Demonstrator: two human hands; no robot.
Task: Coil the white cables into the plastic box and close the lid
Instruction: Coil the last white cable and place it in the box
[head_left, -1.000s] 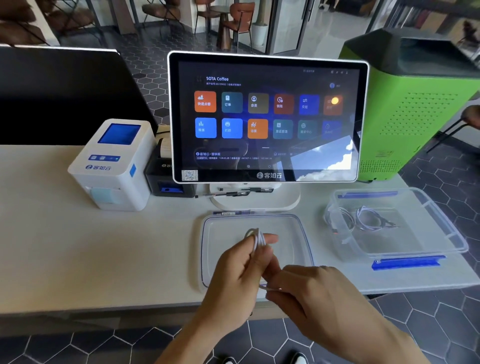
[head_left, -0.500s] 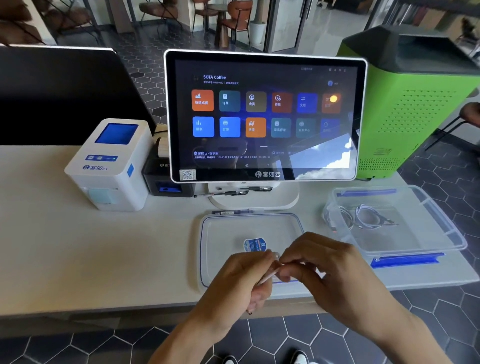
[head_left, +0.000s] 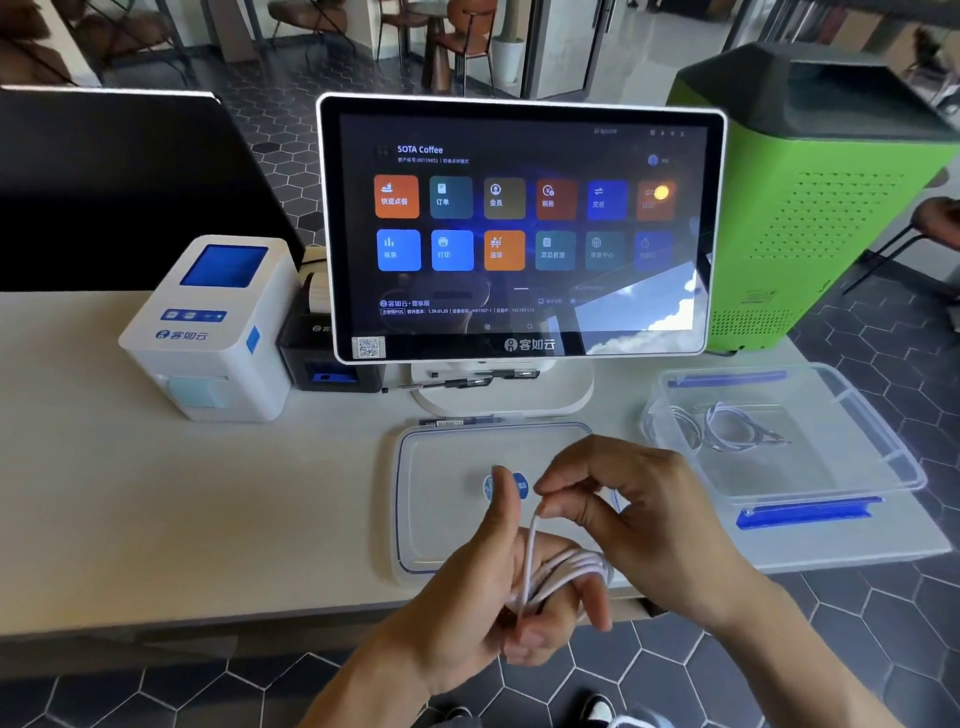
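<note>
The left hand (head_left: 498, 597), just in front of the lid (head_left: 447, 519), serves as a spool: its fingers curl round loops of white cable (head_left: 556, 571), thumb up, so the coil keeps its shape. The right hand (head_left: 639, 514) pinches the free end between thumb and forefinger, probably to lay another turn. Right of the lid, the open box (head_left: 852, 467) already holds coiled cables (head_left: 722, 426). All rests on a pale counter (head_left: 156, 493); behind the lid stands a screen (head_left: 519, 228), beyond it a tiled café floor.
</note>
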